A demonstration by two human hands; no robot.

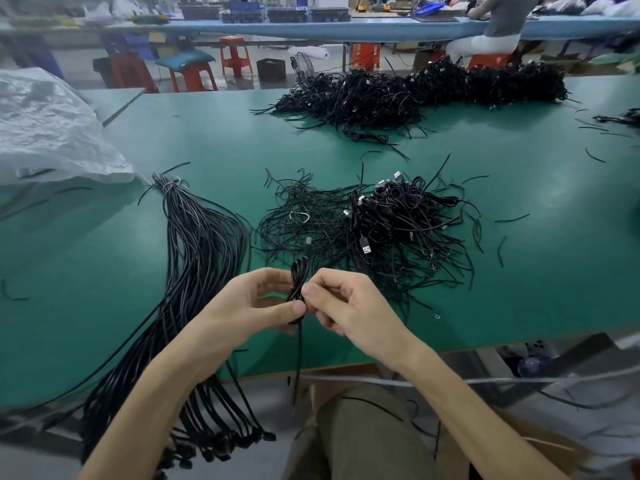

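Observation:
Over the near edge of the green table [519, 265], my left hand [256, 303] and my right hand [343, 303] meet around one black cable [300, 277]. The cable is folded into a small coil that sticks up between my thumbs. My left hand grips the coil from the left. My right hand pinches it from the right with thumb and fingers. A loose end of the cable hangs straight down past the table edge toward my lap.
A long tied bundle of black cables [197, 258] lies at the left and hangs off the edge. A tangled heap of USB cables [391, 223] sits just beyond my hands, a bigger heap [415, 91] at the far side. A plastic bag [48, 133] lies far left.

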